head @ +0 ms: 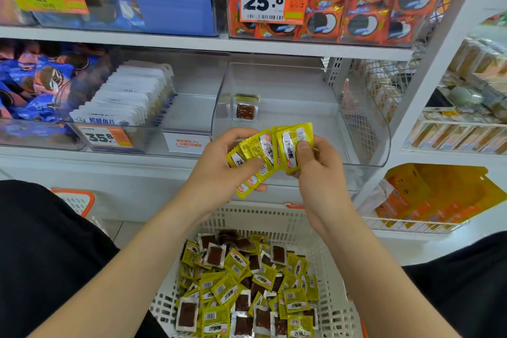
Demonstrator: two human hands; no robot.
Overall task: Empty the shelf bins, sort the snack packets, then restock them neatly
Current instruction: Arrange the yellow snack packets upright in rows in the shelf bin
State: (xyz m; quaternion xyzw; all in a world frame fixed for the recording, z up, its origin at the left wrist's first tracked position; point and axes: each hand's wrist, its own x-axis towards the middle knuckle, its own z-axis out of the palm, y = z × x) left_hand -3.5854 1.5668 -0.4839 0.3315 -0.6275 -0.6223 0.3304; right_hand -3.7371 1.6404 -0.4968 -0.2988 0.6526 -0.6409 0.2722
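Over the white slotted plastic basket (260, 217) of loose packets (247, 282), your left hand (219, 169) and right hand (318, 173) grip a fan of small yellow foil snack packets (262, 149). Beyond, on the white shop shelf (109, 163), a clear plastic shelf bin (359, 132) holds one brown-windowed packet (245, 111).

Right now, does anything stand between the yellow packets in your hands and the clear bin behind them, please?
Nothing visible does. The left hand and right hand hold the yellow packets just before the low front of the clear bin; inside, only a small packet stack stands at its left.
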